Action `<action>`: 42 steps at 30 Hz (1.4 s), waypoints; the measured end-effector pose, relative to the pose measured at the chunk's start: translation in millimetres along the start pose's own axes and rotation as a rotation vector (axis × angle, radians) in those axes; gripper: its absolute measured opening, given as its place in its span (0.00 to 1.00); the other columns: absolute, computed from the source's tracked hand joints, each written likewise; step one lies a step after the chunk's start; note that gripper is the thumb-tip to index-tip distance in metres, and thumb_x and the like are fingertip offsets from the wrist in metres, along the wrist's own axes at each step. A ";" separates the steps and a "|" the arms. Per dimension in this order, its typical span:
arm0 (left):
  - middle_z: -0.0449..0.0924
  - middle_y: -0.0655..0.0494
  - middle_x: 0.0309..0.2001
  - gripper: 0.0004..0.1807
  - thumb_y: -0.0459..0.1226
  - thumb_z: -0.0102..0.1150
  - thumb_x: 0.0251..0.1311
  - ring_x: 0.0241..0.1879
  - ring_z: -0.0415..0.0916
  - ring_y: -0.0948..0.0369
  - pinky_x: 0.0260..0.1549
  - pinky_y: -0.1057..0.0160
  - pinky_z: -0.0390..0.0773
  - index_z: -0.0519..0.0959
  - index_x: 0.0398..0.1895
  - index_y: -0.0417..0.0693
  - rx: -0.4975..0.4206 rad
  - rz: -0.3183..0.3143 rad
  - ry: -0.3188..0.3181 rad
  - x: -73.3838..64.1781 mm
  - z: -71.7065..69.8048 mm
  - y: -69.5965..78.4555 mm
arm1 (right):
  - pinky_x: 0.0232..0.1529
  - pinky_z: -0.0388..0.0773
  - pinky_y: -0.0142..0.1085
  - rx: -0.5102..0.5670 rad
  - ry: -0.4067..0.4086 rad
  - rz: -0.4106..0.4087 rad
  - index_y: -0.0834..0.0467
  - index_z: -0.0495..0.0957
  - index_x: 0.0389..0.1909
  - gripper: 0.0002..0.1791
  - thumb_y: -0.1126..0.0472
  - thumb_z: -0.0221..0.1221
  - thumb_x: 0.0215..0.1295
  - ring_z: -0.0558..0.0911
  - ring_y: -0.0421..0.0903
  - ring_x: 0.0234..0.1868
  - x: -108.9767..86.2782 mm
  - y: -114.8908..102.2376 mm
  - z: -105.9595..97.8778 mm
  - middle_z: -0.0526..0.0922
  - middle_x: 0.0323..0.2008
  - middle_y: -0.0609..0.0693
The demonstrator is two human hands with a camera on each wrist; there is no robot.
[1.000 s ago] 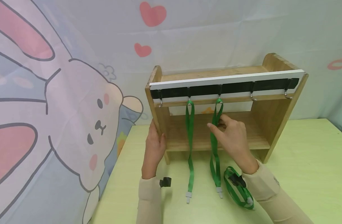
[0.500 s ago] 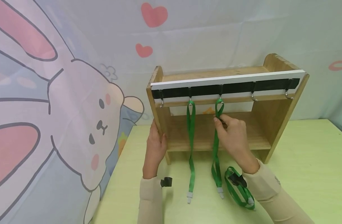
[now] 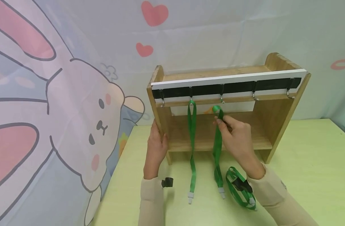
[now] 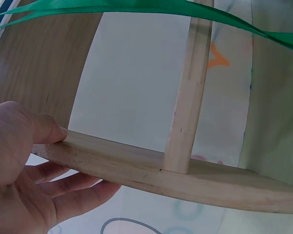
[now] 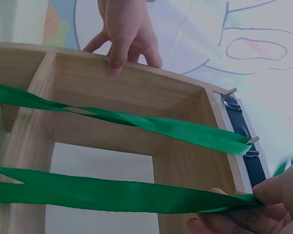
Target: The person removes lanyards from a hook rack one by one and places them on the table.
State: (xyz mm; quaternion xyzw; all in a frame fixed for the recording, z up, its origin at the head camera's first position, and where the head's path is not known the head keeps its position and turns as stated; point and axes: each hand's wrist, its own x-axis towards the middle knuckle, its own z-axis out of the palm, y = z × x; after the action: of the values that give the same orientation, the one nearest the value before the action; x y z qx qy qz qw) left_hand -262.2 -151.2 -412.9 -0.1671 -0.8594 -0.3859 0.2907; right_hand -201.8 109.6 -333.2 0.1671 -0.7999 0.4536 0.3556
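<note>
My left hand [image 3: 156, 144] grips the left side panel of a small wooden shelf [image 3: 285, 116]; in the left wrist view the thumb lies on the inner face and the fingers [image 4: 83, 200] outside. With thumb and fingers, my right hand [image 3: 238, 138] pinches a green lanyard [image 3: 217, 147] just below its top loop. That loop sits below and left of the middle hook [image 3: 222, 99]; a bit of green shows at the hook, so I cannot tell whether it is fully off. Another green lanyard [image 3: 192, 125] hangs from the second hook from the left.
A coiled green lanyard [image 3: 240, 191] lies on the table [image 3: 311, 175] under my right wrist. The hooks sit along a black strip [image 3: 206, 91] on the shelf's white front rail. A printed cloth [image 3: 217, 34] hangs behind and at the left.
The pinched lanyard's top loop, round the middle hook earlier, has folded down to the left of it. My right hand has shifted slightly right. The left hand keeps its grip.
</note>
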 end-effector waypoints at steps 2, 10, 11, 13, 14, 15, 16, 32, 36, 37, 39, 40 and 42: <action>0.63 0.29 0.67 0.36 0.25 0.51 0.69 0.61 0.71 0.34 0.55 0.37 0.75 0.48 0.76 0.28 -0.001 -0.003 0.001 0.4 0.2 -0.2 | 0.25 0.68 0.19 0.014 -0.003 -0.006 0.69 0.86 0.39 0.08 0.74 0.58 0.69 0.79 0.43 0.20 -1.6 1.9 -0.7 0.88 0.31 0.59; 0.62 0.30 0.68 0.37 0.25 0.50 0.69 0.63 0.70 0.35 0.55 0.38 0.75 0.47 0.77 0.30 -0.002 -0.010 -0.015 0.7 -0.6 2.5 | 0.12 0.53 0.28 0.089 -0.055 0.080 0.65 0.86 0.35 0.09 0.68 0.58 0.73 0.57 0.34 0.11 -10.5 9.4 -8.4 0.89 0.32 0.58; 0.62 0.30 0.68 0.37 0.25 0.50 0.69 0.63 0.70 0.35 0.55 0.38 0.75 0.46 0.77 0.30 -0.002 -0.014 -0.016 0.7 -0.9 2.9 | 0.12 0.52 0.29 0.098 -0.072 0.101 0.65 0.86 0.35 0.09 0.67 0.58 0.73 0.57 0.34 0.11 -11.8 9.9 -9.1 0.89 0.32 0.58; 0.62 0.30 0.68 0.37 0.25 0.50 0.69 0.63 0.70 0.35 0.55 0.38 0.75 0.46 0.77 0.30 -0.002 -0.013 -0.012 1.1 -1.1 3.2 | 0.12 0.51 0.29 0.117 -0.109 0.141 0.65 0.86 0.36 0.10 0.65 0.58 0.74 0.58 0.35 0.12 -15.1 11.3 -10.0 0.89 0.33 0.58; 0.62 0.30 0.68 0.37 0.25 0.50 0.69 0.63 0.70 0.35 0.55 0.38 0.75 0.46 0.77 0.30 -0.002 -0.013 -0.011 1.3 -1.3 3.4 | 0.12 0.51 0.29 0.125 -0.127 0.160 0.65 0.86 0.38 0.10 0.65 0.58 0.74 0.58 0.35 0.12 -16.8 12.1 -10.2 0.89 0.34 0.58; 0.62 0.29 0.68 0.37 0.25 0.50 0.69 0.63 0.70 0.35 0.55 0.38 0.75 0.46 0.77 0.30 -0.002 -0.010 -0.009 1.6 -1.3 3.3 | 0.12 0.51 0.30 0.128 -0.144 0.176 0.65 0.86 0.38 0.10 0.64 0.58 0.74 0.58 0.36 0.13 -18.5 12.9 -10.3 0.89 0.34 0.58; 0.62 0.29 0.68 0.37 0.25 0.50 0.69 0.63 0.70 0.35 0.55 0.38 0.75 0.46 0.77 0.30 -0.001 -0.010 -0.010 1.7 -1.3 3.3 | 0.13 0.52 0.30 0.132 -0.159 0.189 0.65 0.86 0.40 0.10 0.64 0.58 0.74 0.60 0.36 0.14 -20.1 13.7 -10.3 0.89 0.34 0.58; 0.62 0.31 0.67 0.37 0.25 0.50 0.70 0.63 0.69 0.36 0.56 0.39 0.74 0.46 0.77 0.31 -0.006 -0.030 -0.024 0.5 -1.3 3.8 | 0.24 0.72 0.28 0.228 -0.301 0.368 0.68 0.86 0.41 0.11 0.65 0.58 0.74 0.75 0.36 0.24 -46.3 26.9 -1.5 0.88 0.33 0.57; 0.62 0.31 0.68 0.37 0.26 0.50 0.70 0.64 0.69 0.36 0.57 0.39 0.74 0.46 0.77 0.31 -0.004 -0.029 -0.026 0.6 -1.1 4.1 | 0.31 0.83 0.33 0.277 -0.318 0.416 0.71 0.84 0.44 0.11 0.66 0.58 0.73 0.84 0.40 0.31 -53.8 30.0 2.2 0.88 0.34 0.58; 0.62 0.31 0.68 0.37 0.26 0.49 0.71 0.64 0.69 0.37 0.57 0.39 0.74 0.46 0.78 0.31 -0.003 -0.030 -0.026 0.6 -1.1 4.3 | 0.32 0.84 0.34 0.295 -0.326 0.427 0.71 0.84 0.43 0.11 0.66 0.58 0.73 0.85 0.41 0.33 -56.0 31.4 3.5 0.88 0.34 0.59; 0.62 0.31 0.68 0.37 0.26 0.49 0.71 0.64 0.69 0.37 0.57 0.39 0.74 0.45 0.78 0.31 -0.002 -0.033 -0.027 0.5 -1.3 4.5 | 0.33 0.85 0.36 0.336 -0.345 0.451 0.72 0.83 0.43 0.11 0.67 0.57 0.74 0.87 0.43 0.33 -61.1 34.5 6.5 0.88 0.34 0.61; 0.61 0.31 0.68 0.37 0.26 0.49 0.71 0.64 0.69 0.37 0.57 0.38 0.74 0.45 0.78 0.31 -0.003 -0.034 -0.027 0.3 -1.5 4.7 | 0.33 0.85 0.36 0.349 -0.356 0.467 0.71 0.83 0.43 0.10 0.67 0.57 0.74 0.87 0.44 0.33 -64.0 36.2 8.2 0.88 0.34 0.62; 0.61 0.31 0.68 0.37 0.26 0.49 0.71 0.64 0.68 0.36 0.57 0.38 0.74 0.45 0.78 0.31 -0.007 -0.034 -0.027 -0.2 -2.0 5.0 | 0.33 0.85 0.37 0.364 -0.382 0.493 0.72 0.83 0.43 0.10 0.67 0.57 0.74 0.87 0.44 0.33 -69.7 39.4 11.5 0.88 0.35 0.63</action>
State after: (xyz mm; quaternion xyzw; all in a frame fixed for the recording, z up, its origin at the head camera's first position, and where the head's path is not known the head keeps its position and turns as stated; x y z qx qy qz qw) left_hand -258.7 -149.5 -409.2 -0.1586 -0.8646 -0.3915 0.2721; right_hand -181.6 117.0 -411.2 0.1117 -0.7744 0.6212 0.0440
